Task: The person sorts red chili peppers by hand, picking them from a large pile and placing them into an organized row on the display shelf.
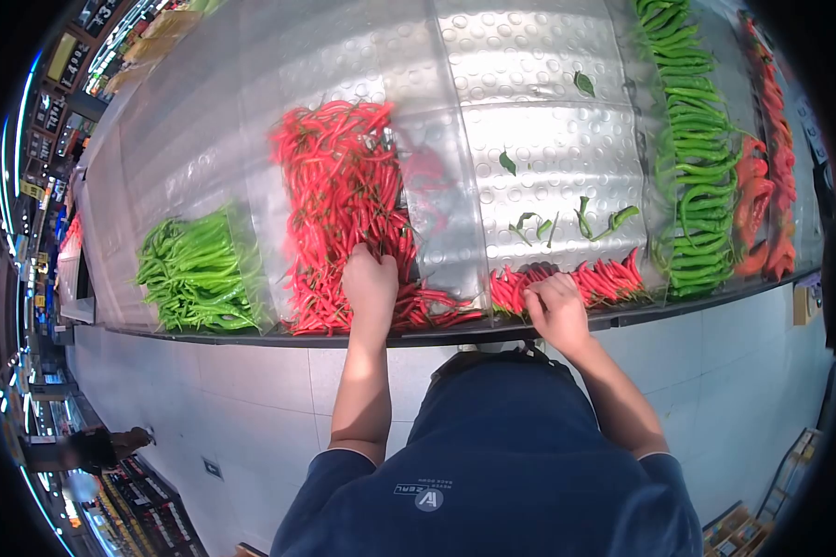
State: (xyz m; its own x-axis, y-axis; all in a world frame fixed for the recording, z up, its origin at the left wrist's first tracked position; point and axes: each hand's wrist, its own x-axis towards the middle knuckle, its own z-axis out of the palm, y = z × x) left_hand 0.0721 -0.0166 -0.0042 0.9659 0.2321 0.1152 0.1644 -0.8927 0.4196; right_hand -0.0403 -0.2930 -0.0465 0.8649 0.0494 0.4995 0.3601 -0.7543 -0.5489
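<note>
My left hand (pixel 372 281) reaches down into a large heap of thin red chili peppers (pixel 344 176), its fingers bent and closed around some of them, the tips hidden. To the right, my right hand (pixel 559 302) rests at the near edge of a row of red chili peppers (pixel 611 281) laid side by side along the front of the display. Its fingers are curled together over that row, and whatever they grip is hidden. A few chilies (pixel 446 304) trail from the heap toward the row.
Long green peppers (pixel 195 274) are piled at left; curled green peppers (pixel 701 176) stand in a column at right, beside larger red peppers (pixel 754 204). Loose leaves (pixel 508 163) and green pepper bits (pixel 608 221) lie on the bubbled plastic sheet (pixel 557 130). A dark rim (pixel 325 341) edges the display.
</note>
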